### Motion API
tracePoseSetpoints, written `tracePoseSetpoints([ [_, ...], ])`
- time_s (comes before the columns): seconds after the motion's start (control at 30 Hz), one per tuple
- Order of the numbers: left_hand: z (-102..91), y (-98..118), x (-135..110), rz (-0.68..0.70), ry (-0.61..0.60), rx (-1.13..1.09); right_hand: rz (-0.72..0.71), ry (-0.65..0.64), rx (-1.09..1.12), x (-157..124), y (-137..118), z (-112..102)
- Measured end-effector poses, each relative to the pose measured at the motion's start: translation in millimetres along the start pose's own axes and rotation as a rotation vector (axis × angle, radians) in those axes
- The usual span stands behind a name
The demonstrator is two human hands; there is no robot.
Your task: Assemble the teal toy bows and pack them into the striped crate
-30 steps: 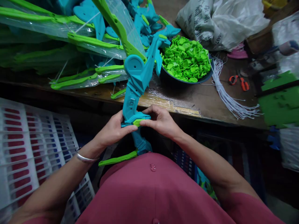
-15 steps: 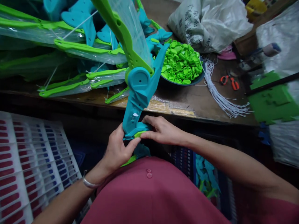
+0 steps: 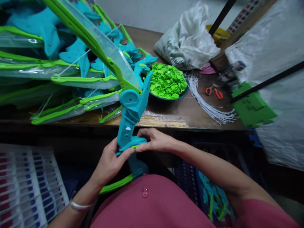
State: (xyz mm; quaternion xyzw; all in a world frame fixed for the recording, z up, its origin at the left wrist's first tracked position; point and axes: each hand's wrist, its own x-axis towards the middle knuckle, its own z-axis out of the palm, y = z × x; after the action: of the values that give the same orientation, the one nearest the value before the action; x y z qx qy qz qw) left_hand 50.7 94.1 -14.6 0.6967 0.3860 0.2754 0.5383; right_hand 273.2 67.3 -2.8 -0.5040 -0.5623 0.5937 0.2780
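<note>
Turned nearly edge-on since the earlier frame, the lime clip [image 3: 134,146] sits between the thumb tips of left hand [image 3: 111,161] and right hand [image 3: 158,141], equally near, both gripping the teal frame [image 3: 126,134], its long axis running from the shirt [image 3: 152,205] past the worktop's [image 3: 171,110] near edge

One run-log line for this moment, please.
left hand: holding teal part | right hand: thumb at green piece | bowl: on table

Smooth plastic frame [image 3: 130,115], shiny metal bangle [image 3: 80,207], matt cloth shirt [image 3: 152,207]
</note>
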Motion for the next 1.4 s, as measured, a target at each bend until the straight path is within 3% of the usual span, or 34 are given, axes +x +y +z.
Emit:
tracePoseSetpoints([
  [0.2,12.0,2,-10,0.240,0.092,0.163,-0.092,0.161,-0.051,-21,5,16],
  [0.3,15.1,1,-8,0.238,0.071,0.166,-0.083,0.175,-0.067,-26,13,21],
  [0.4,11.9,-1,2,0.141,0.029,0.108,-0.077,0.152,-0.110,-21,11,11],
  [0.5,1.8,2,18,0.022,0.057,-0.011,-0.185,0.083,-0.196,-5,-3,-27],
  [0.57,-6.6,9,30,-0.014,0.105,-0.131,-0.189,0.279,-0.395,11,-13,-70],
  [0.63,-14.3,19,41,-0.018,0.142,-0.294,-0.053,0.674,-0.711,31,-18,-119],
  [0.67,-17.4,25,46,-0.021,0.146,-0.383,0.000,0.796,-0.793,42,-19,-143],
  [0.77,-23.4,38,58,-0.038,0.105,-0.578,0.107,0.960,-0.916,74,-12,-195],
  [0.87,-25.7,42,65,-0.031,0.118,-0.616,0.182,0.995,-0.994,96,0,-216],
  [1.07,-26.2,34,62,0.013,0.163,-0.781,0.187,0.991,-1.059,105,13,-222],
  [1.23,-28.8,29,44,0.060,0.164,-0.843,0.041,1.084,-1.019,91,-1,-218],
  [1.3,-29.8,31,34,0.147,0.159,-0.891,-0.057,1.122,-0.991,80,-13,-197],
  [1.4,-27.7,35,15,0.217,0.165,-0.925,-0.378,1.064,-0.830,54,-33,-129],
])
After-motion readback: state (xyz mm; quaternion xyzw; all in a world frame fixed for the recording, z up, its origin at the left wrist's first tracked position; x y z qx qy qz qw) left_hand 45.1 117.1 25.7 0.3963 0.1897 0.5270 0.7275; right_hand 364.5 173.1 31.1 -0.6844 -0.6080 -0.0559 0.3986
